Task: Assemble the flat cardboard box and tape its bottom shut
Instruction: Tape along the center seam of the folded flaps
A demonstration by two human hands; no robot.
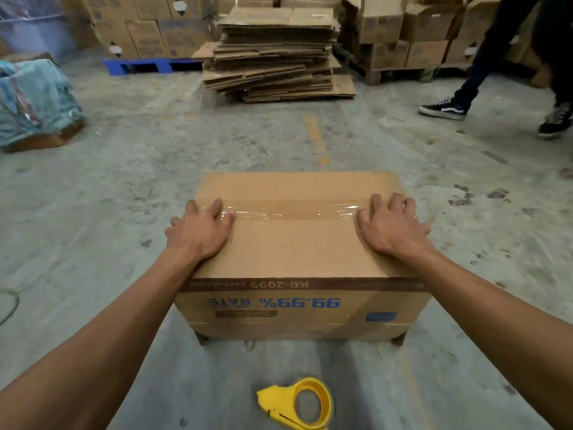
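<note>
The box (297,243) is standing on the floor (124,187) upside down, its print reading inverted on the near wall, so the bottom is facing up. A strip of clear tape (288,212) is lying along the seam between the two bottom flaps, running from one hand to the other.

The left hand (198,231) is being pressed flat on the left end of the seam, its fingers spread wide and straight, with the fingertips on the tape where it is turning over the edge. The right hand (390,225) is being pressed likewise on the right end, fingers splayed and bending slightly over the far corner. Nothing is being held in either grip; both are lying open on the cardboard.

The dispenser (300,405), yellow, is lying on the floor well behind both hands, close to the person and untouched.

The box is judged to be already assembled and the seam taped across its full length. What appears to be left is the rubbing down of the tape ends onto the side walls, which cannot be checked here since those walls are hidden. The task is judged nearly finished.

Farther out, beyond the hands, a stack of flat cartons (273,57) is waiting, and another person's legs (496,57) are being seen beyond and to the right of the right hand.
</note>
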